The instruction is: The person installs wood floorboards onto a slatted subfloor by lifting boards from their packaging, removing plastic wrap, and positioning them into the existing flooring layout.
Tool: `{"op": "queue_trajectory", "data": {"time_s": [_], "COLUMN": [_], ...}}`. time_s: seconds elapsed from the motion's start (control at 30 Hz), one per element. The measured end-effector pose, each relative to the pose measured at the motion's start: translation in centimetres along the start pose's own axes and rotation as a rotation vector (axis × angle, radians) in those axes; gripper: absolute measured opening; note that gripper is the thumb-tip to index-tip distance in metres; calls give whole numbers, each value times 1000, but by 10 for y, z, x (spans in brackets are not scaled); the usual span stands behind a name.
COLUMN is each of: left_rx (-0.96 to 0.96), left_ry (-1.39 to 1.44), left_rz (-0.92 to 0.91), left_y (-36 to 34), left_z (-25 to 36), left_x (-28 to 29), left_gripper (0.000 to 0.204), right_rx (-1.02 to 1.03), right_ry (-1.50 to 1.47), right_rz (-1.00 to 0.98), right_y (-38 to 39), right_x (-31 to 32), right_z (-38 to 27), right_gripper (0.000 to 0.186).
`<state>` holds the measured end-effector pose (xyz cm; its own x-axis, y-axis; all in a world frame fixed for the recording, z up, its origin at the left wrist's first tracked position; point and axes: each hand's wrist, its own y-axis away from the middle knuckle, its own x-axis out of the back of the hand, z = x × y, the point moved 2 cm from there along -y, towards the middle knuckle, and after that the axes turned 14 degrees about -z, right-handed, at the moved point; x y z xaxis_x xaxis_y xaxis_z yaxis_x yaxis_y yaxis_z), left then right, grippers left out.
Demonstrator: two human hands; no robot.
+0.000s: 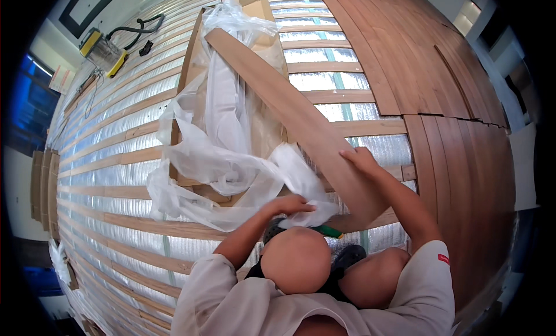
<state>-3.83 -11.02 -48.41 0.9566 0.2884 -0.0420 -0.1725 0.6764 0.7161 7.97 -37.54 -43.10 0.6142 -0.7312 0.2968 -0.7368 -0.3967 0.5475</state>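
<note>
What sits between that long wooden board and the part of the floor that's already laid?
Nothing visible blocks it. The board lies slanted under the right hand; only bare battens and foil separate it from the laid planks. The plastic wrap lies on its other side.

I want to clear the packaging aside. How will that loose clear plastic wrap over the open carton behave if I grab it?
The plastic wrap is probably floppy and light: it lies crumpled in loose folds over the carton. It may snag, since the plank lies across it and the left hand rests on one end.
</note>
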Motion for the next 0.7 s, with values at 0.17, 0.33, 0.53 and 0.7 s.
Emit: {"op": "queue_trajectory", "data": {"time_s": [0.17,0.33,0.53,0.7], "left_rx": [-293,-883,-896,-864], "left_ry": [716,1017,1501,1222], "left_rz": [547,695,481,484], "left_y": [71,-5,-62,-61], "left_z": [8,-19,-55,-34], "left_x": [98,189,158,89], "left_gripper": [54,43,38,47], "right_rx": [-132,-221,-292,-484], "right_ry": [254,319,325,251], "right_rz": [137,213,246,250], "right_y": [56,152,246,303], "right_x": [23,19,-26,-54], "right_z": [41,61,144,182], "right_gripper": [66,62,58,52]}}
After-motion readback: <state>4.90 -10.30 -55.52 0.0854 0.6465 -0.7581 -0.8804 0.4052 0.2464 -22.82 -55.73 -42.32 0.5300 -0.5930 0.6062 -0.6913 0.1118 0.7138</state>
